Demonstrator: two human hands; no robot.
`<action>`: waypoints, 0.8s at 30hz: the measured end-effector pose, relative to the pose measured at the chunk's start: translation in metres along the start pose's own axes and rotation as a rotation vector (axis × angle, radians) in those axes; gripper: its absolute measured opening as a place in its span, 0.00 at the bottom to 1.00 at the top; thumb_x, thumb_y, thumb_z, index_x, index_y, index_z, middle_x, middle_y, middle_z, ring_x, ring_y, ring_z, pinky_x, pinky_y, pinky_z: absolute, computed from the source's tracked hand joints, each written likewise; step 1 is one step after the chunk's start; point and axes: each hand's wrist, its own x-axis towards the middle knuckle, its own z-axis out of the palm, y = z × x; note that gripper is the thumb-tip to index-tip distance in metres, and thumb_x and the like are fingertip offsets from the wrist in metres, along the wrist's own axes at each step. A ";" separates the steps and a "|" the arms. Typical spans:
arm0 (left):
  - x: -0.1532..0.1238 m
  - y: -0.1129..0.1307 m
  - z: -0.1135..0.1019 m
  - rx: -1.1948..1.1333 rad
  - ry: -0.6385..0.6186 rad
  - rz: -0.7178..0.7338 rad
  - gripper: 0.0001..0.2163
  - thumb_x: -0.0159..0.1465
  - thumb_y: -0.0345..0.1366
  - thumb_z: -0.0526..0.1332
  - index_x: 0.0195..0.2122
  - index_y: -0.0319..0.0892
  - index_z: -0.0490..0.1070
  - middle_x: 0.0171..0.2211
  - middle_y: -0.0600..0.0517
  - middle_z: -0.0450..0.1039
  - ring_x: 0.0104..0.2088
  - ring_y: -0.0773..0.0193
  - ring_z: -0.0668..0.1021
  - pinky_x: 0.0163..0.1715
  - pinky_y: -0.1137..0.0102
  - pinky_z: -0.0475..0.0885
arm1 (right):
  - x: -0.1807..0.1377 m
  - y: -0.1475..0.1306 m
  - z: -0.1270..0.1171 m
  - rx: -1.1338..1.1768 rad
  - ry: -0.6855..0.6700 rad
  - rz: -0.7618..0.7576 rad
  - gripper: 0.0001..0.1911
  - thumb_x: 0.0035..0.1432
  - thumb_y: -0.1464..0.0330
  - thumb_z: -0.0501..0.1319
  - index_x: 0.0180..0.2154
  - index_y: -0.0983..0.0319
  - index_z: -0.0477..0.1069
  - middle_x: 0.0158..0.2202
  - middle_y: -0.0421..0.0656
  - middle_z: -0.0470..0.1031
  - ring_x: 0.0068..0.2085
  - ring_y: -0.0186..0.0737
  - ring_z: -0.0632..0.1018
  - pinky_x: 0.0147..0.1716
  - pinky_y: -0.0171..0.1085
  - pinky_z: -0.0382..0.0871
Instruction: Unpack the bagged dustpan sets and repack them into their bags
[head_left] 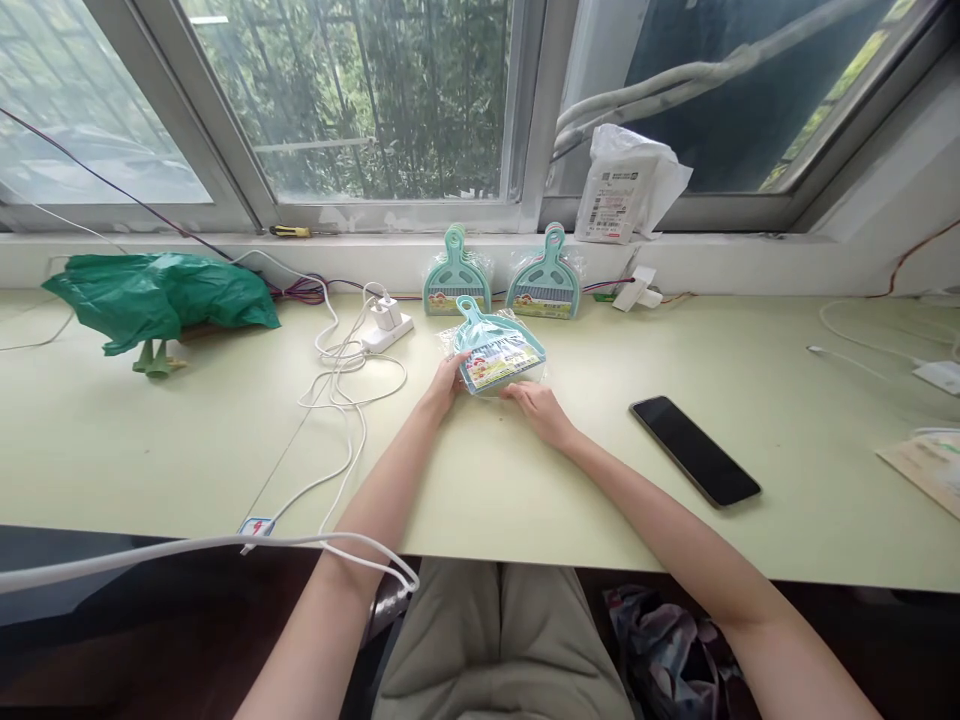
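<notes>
Between my hands is a teal mini dustpan and brush set (504, 350) in clear plastic wrap with a printed label, its handle pointing away from me. My left hand (447, 384) grips its left edge. My right hand (537, 408) pinches the near right edge of the set or its wrap, fingers closed. Behind it, two similar wrapped sets lean upright against the wall: a left dustpan set (456, 275) and a right dustpan set (546, 275).
A phone (696, 450) lies right of my right forearm. Tangled white cables (341, 385) run from a power strip (388, 333) past my left arm. A green plastic bag (161, 300) lies far left. A white package (628, 190) stands on the sill.
</notes>
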 end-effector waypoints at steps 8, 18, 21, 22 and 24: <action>-0.016 0.002 0.009 0.119 -0.217 0.061 0.32 0.52 0.40 0.71 0.56 0.45 0.61 0.51 0.44 0.74 0.43 0.56 0.80 0.39 0.62 0.78 | 0.013 0.027 -0.004 0.652 0.369 0.349 0.27 0.50 0.47 0.63 0.40 0.62 0.75 0.41 0.46 0.79 0.42 0.43 0.79 0.49 0.45 0.73; -0.019 0.002 0.006 0.151 -0.437 0.013 0.23 0.55 0.43 0.68 0.52 0.45 0.71 0.48 0.45 0.77 0.49 0.54 0.78 0.54 0.59 0.69 | 0.017 0.034 -0.018 0.837 0.547 0.365 0.26 0.44 0.58 0.69 0.44 0.59 0.66 0.44 0.44 0.76 0.43 0.39 0.78 0.45 0.40 0.74; -0.017 0.005 0.004 0.170 -0.448 -0.030 0.21 0.56 0.45 0.67 0.49 0.42 0.74 0.47 0.43 0.77 0.46 0.56 0.79 0.52 0.62 0.71 | 0.016 0.031 -0.019 0.842 0.519 0.407 0.26 0.47 0.59 0.68 0.46 0.58 0.62 0.45 0.44 0.77 0.41 0.38 0.80 0.43 0.40 0.76; -0.017 0.005 0.003 0.180 -0.456 -0.036 0.21 0.56 0.45 0.68 0.48 0.41 0.74 0.47 0.43 0.77 0.46 0.57 0.80 0.51 0.63 0.71 | 0.016 0.030 -0.019 0.832 0.511 0.416 0.26 0.47 0.59 0.68 0.46 0.57 0.62 0.44 0.43 0.77 0.41 0.38 0.80 0.42 0.40 0.77; -0.016 0.007 0.000 0.205 -0.454 -0.038 0.20 0.56 0.46 0.68 0.45 0.40 0.75 0.45 0.42 0.78 0.45 0.57 0.80 0.50 0.64 0.72 | 0.016 0.028 -0.020 0.813 0.490 0.425 0.27 0.47 0.61 0.68 0.47 0.57 0.62 0.43 0.43 0.78 0.40 0.39 0.80 0.41 0.40 0.78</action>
